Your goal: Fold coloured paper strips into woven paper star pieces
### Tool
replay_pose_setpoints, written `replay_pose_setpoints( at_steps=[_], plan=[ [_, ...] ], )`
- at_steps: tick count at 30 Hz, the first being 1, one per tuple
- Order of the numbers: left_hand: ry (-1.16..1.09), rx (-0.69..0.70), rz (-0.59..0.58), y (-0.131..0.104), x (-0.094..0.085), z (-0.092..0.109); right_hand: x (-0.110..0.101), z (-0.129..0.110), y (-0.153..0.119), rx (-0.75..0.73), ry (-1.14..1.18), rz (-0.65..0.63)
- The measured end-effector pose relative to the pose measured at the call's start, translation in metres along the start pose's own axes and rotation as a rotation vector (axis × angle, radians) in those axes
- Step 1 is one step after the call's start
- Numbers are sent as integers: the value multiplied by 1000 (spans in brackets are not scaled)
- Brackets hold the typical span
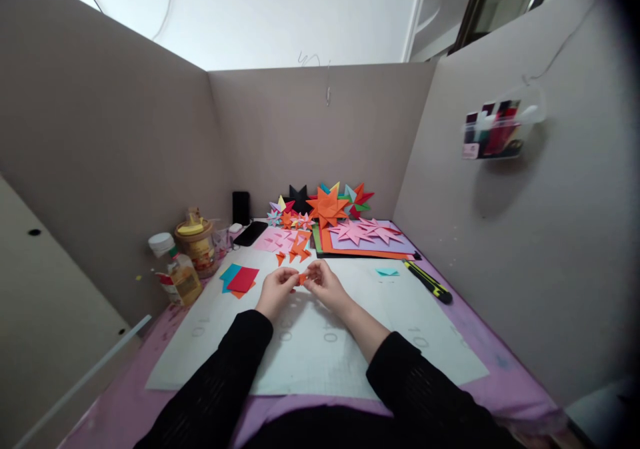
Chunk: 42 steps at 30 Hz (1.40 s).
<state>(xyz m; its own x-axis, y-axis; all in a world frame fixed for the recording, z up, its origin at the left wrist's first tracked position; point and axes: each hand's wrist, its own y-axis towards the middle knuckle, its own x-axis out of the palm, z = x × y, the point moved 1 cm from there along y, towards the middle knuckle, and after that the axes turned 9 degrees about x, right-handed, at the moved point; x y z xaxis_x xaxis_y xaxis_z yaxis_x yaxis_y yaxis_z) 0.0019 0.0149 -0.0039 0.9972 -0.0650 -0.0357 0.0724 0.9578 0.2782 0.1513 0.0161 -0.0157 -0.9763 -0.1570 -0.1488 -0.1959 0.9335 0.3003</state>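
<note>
My left hand [278, 290] and my right hand [324, 283] meet over the middle of the white sheet [300, 362]. Between their fingertips is a small orange folded paper [302, 279], pinched from both sides. Just beyond the hands lie several small orange folded pieces [293, 256], with pink folded pieces [276, 240] behind them. Left of my left hand sit red, blue and orange paper squares [243, 279]. A light teal folded piece [387, 271] rests on the sheet to the right.
A yellow-black cutter [429, 282] lies at the right edge. Finished paper stars [329, 206] stand at the back, near pink stars [353, 231] on stacked coloured sheets [370, 251]. A glue bottle [183, 279], a jar [199, 245] and a black phone [251, 233] are on the left.
</note>
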Motion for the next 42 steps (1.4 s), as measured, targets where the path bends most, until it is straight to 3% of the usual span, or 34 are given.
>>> replay_pose_setpoints(
  at_steps=[4, 9, 26, 29, 32, 37, 42],
  plan=[
    [-18, -29, 37, 1, -1, 0, -1, 0, 0, -45, -120, 37],
    [-8, 8, -9, 0, 0, 0, -6, 7, 6, 90, 34, 157],
    [11, 61, -40, -2, 5, 4, -6, 2, 6, 144, 142, 147],
    [26, 47, 6, -1, 1, 2, -6, 2, 7, 188, 257, 132],
    [15, 27, 85, 2, -3, 0, -5, 1, 8, 331, 449, 102],
    [-7, 63, 125, 3, -5, 1, -3, -2, 3, 579, 776, -60],
    [13, 127, 150, 2, -3, 0, -3, 0, 1, 625, 908, -104]
  ],
)
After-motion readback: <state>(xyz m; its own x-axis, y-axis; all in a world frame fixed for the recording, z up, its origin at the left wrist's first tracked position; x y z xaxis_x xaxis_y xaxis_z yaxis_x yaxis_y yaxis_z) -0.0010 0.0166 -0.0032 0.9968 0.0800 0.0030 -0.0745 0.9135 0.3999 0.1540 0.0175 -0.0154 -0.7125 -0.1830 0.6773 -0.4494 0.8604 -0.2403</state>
